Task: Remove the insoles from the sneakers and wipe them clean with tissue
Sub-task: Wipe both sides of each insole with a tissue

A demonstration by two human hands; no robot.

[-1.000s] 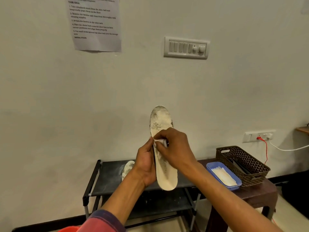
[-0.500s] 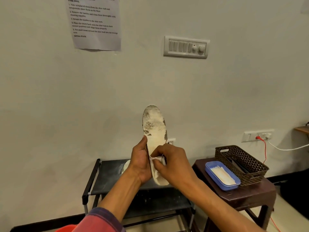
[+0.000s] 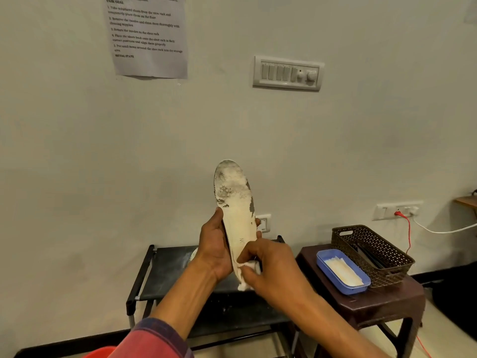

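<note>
The left hand (image 3: 213, 250) gripped a long cream foam insole (image 3: 236, 215) upright in front of the pale wall (image 3: 103, 151), thumb on its left edge, fingers curled behind (the toe end was mottled with grey grime). The right hand (image 3: 271, 270) pinched a crumpled white tissue (image 3: 249, 266) against the insole's heel end, above a black metal shoe rack (image 3: 165, 267). A blue plastic tray (image 3: 331, 276) sat on a dark brown stool (image 3: 387, 303).

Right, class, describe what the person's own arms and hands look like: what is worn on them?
The left hand and right hand are bare: no gloves, rings or watch visible. The left arm has a reddish-pink sleeve with darker purplish stripes, ending near the elbow. The right arm is uncovered as far as the picture shows.
</note>
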